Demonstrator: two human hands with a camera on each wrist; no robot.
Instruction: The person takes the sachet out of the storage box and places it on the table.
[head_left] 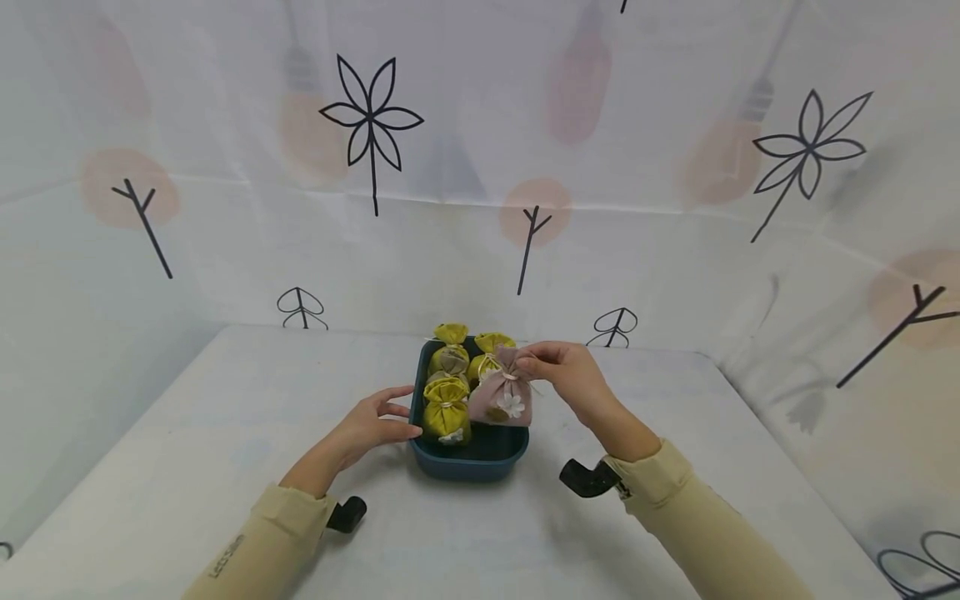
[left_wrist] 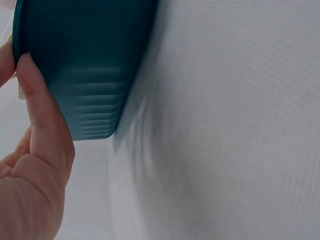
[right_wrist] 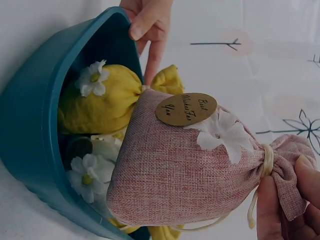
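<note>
My right hand (head_left: 566, 372) pinches the gathered top of a pink drawstring pouch (right_wrist: 185, 170) between thumb and fingers. The pouch hangs over the right side of a dark teal bin (head_left: 468, 468). A white fabric flower (right_wrist: 222, 135) and an oval tag (right_wrist: 186, 109) reading "Best Wishes For You" are on its front. My left hand (head_left: 378, 423) touches the bin's left rim, thumb near the front and fingers reaching along the side. Inside the bin sit a yellow pouch (head_left: 447, 414) at the front left, a brownish pouch (head_left: 450, 361) behind it, and more yellow pouches (head_left: 492, 342) at the back.
The bin stands on a table (head_left: 247, 467) with a white cover. Behind it hangs a pale cloth (head_left: 450, 250) printed with flowers and twigs. Each wrist carries a black camera mount (head_left: 588, 478) over a beige sleeve.
</note>
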